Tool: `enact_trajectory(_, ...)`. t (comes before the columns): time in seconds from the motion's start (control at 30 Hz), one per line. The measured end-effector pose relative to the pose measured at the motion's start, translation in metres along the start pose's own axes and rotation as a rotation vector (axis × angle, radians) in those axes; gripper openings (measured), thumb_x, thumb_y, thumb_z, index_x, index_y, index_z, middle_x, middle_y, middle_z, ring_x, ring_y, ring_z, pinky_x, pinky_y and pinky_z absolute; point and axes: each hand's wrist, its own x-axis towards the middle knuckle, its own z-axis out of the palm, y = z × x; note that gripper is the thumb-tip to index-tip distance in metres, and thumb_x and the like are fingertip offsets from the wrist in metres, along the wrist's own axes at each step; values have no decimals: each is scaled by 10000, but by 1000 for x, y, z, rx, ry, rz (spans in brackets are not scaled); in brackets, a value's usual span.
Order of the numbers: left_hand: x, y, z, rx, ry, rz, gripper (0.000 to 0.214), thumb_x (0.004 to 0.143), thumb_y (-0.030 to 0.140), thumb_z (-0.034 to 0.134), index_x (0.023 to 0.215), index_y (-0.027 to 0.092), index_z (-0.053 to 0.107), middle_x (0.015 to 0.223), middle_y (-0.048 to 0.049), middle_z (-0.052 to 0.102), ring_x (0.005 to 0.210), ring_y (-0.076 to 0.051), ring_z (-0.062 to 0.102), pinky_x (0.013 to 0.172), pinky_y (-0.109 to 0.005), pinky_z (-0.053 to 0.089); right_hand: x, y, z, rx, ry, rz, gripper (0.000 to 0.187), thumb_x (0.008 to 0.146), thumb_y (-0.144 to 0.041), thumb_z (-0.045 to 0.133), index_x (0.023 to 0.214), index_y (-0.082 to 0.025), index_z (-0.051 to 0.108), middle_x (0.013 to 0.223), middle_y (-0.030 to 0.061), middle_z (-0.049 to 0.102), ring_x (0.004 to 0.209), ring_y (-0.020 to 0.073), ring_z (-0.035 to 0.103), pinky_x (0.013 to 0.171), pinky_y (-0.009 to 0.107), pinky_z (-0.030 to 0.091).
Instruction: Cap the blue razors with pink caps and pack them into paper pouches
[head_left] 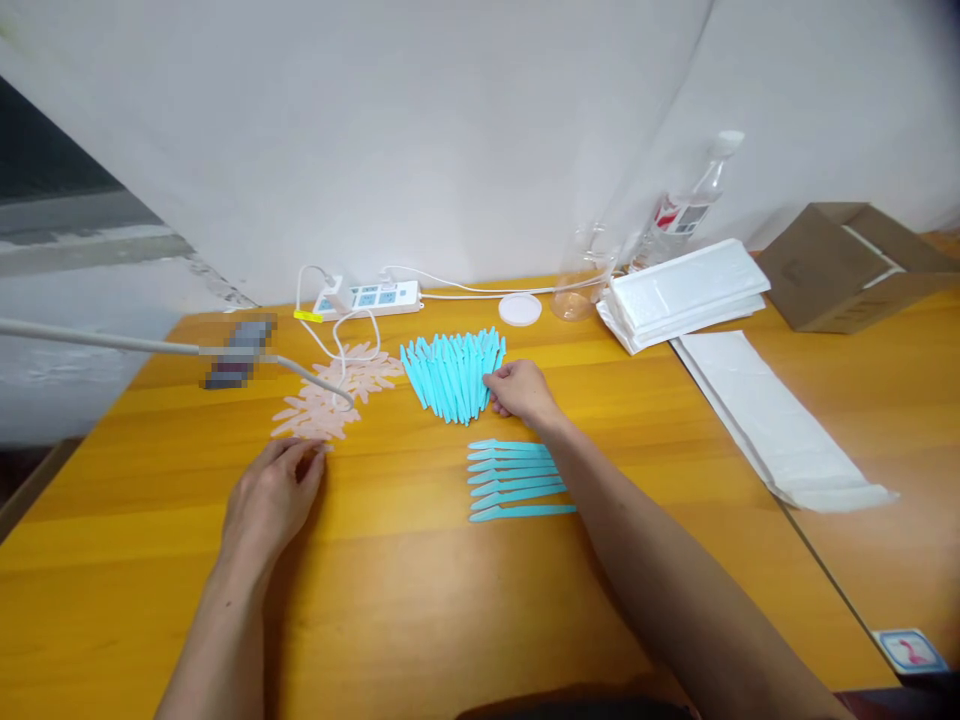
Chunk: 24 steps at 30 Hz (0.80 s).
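Observation:
Blue eyebrow razors (454,375) lie in a fanned pile in the middle of the table. At the pile's right edge my right hand (523,392) is closed in a pinch on one razor. Below it, several more blue razors (517,478) lie flat in a neat row, their right ends partly hidden by my right forearm. Small pale pink blade covers (319,405) are scattered to the left of the pile. My left hand (274,490) is at their near edge, thumb and fingers pinched on one pink cover.
A white power strip (405,297) with cables stands by the wall, near a blurred phone (240,352). A round lid (520,309), clear jar (576,300), water bottle (682,215), white bags (686,290) and cardboard box (817,270) are farther right. A grey cable (112,338) crosses the left side.

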Motion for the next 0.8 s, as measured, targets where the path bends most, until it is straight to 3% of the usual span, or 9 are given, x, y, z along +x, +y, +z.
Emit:
enact_trajectory(0.17,6,-6,-2,57,-21,48,362,954,425,445,1088,240,726,1115,-78,708,930,-258,675,738,-334,490,-6,8,-13,179,14,4,136,790,-248,615,677,-178,585,579,26,663,478,129,613,483,218,468)
enact_trajectory(0.37,9,-8,-1,-69,-24,70,323,916,431,485,1004,216,710,1033,-84,718,887,-241,676,771,-322,489,-31,13,-53,387,64,-2,78,761,-186,611,773,-188,534,690,35,693,573,129,641,550,233,523)
enact_trajectory(0.5,7,-3,-4,-196,-96,8,253,875,444,554,912,223,670,894,-59,731,778,-219,669,694,-294,477,-53,27,-80,398,-39,-49,78,749,-198,617,815,-161,598,650,-13,638,527,82,536,519,196,433)
enact_trajectory(0.57,3,9,-6,-330,-86,-21,256,862,457,584,924,224,669,862,-48,731,751,-206,661,685,-287,484,-66,32,-88,322,-167,-86,115,773,-245,620,843,-156,638,629,-41,591,522,73,477,502,189,369)
enact_trajectory(0.67,-7,44,-11,-732,-56,-59,327,845,500,627,963,200,682,933,-65,740,817,-198,667,748,-291,523,-84,33,-92,199,-374,-120,180,819,-316,609,870,-157,678,688,-33,601,579,89,483,545,209,365)
enact_trajectory(0.8,-20,102,-19,-1089,-236,-154,366,777,497,739,951,174,736,815,-49,743,702,-158,650,684,-263,535,-100,29,-87,166,-525,-184,230,879,-359,572,883,-166,696,744,-21,613,625,105,486,592,231,370)
